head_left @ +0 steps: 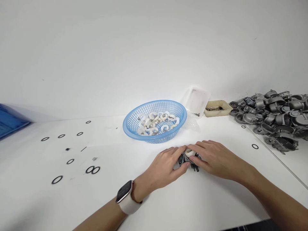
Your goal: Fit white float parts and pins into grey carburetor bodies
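Observation:
My left hand (168, 163) and my right hand (209, 157) meet over a small dark grey metal housing (194, 167) on the white table. A white plastic ring-shaped part (190, 153) sits in or on top of the housing, between my fingers. My left fingers and thumb grip the housing's left side. The right thumb lies against the white part, while the right fingers wrap around the far right side. Much of the housing is hidden under both hands. Just beyond them stands a blue plastic basket (131, 133) with several white C-shaped parts (154, 120) inside.
Black rubber rings (57, 179) lie scattered on the left of the table (96, 205). At the back right are a clear plastic tub (197, 101) and a yellowish tray (218, 112) of small metal pieces. Grey metal housings (276, 115) are heaped at the right. A blue bin (12, 120) is far left.

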`<state>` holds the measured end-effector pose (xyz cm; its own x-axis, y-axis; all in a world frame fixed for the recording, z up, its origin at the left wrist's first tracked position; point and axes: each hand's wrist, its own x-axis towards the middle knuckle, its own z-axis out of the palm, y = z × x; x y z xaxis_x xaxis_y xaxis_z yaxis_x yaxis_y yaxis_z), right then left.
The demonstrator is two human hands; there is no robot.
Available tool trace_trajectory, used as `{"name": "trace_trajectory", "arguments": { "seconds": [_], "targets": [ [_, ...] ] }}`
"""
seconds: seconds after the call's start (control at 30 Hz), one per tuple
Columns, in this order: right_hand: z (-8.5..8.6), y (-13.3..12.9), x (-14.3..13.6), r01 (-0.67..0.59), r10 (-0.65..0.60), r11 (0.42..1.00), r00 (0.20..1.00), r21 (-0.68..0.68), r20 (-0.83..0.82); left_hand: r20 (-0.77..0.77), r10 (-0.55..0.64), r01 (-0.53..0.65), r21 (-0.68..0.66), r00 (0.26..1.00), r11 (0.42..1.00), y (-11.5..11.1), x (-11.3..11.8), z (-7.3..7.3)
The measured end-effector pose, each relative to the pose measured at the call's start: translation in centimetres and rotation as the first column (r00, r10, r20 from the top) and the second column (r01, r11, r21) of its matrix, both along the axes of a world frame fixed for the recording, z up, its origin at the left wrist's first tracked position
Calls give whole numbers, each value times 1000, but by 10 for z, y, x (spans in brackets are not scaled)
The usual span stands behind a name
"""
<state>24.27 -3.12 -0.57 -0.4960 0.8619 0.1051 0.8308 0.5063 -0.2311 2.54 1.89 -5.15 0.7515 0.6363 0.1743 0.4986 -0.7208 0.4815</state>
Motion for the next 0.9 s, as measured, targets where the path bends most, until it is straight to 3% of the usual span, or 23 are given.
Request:
{"name": "trace_trajectory", "arguments": {
  "seconds": [0.9],
  "targets": [
    [2,-2,1,6,-6,1000,1000,-15,6,-17,-2,3,21,1000,1000,-1,0,2]
  ]
}}
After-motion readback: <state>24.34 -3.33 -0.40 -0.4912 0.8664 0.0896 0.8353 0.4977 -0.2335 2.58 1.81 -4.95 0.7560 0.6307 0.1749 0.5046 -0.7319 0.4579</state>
